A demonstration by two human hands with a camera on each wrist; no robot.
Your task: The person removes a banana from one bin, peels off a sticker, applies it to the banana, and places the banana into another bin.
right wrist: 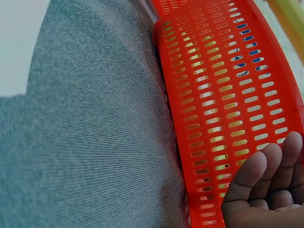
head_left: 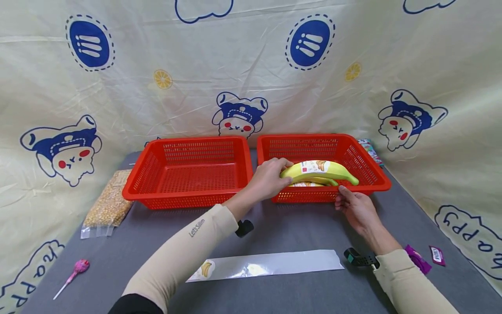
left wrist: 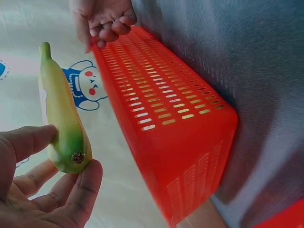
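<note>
Gripping banana (head_left: 319, 171) end: left hand (head_left: 268, 178) | right hand (head_left: 354, 207) fingers curled, touching basket (head_left: 376, 185) rim

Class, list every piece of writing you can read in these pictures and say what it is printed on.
"Let'Slim": on the left sleeve.
"happy": on the backdrop cloth, lower right; partly seen again lower left.
Banana sticker: print too small to read.
Purple packets: print too small to read.

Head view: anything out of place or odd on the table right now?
Nothing spilled or damaged. The empty clear sleeve lies flat on the grey table; the left hand holds a banana over the right basket.
</note>
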